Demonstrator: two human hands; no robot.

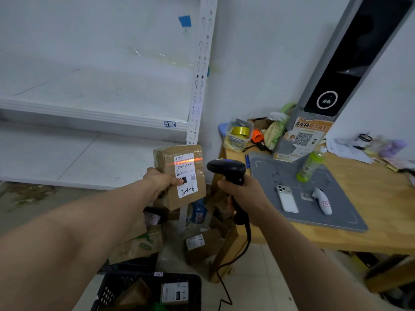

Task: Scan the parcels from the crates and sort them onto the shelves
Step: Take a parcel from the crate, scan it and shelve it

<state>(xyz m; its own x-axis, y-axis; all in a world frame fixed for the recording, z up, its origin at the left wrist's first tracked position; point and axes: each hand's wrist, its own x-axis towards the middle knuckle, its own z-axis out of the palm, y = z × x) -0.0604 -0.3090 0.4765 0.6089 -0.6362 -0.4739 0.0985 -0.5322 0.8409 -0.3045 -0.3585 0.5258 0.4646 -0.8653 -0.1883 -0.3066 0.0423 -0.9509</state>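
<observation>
My left hand (162, 180) grips a small brown cardboard parcel (166, 160) upright, its white label facing me with handwritten marks at the bottom. An orange scan line crosses the barcode at the label's top. To the right of the parcel, my right hand (241, 194) holds a black corded barcode scanner (226, 169) by its handle, head aimed left at the label. Below, a black plastic crate (125, 286) holds more parcels. White metal shelves (94, 115) stand behind, bare, one edge tagged with a small handwritten label.
Several cardboard parcels (202, 243) lie piled on the floor between crate and shelf post. A wooden table (381, 221) at right carries a grey scanning stand (314, 198), a phone, a green bottle (311, 164), a tape container and clutter.
</observation>
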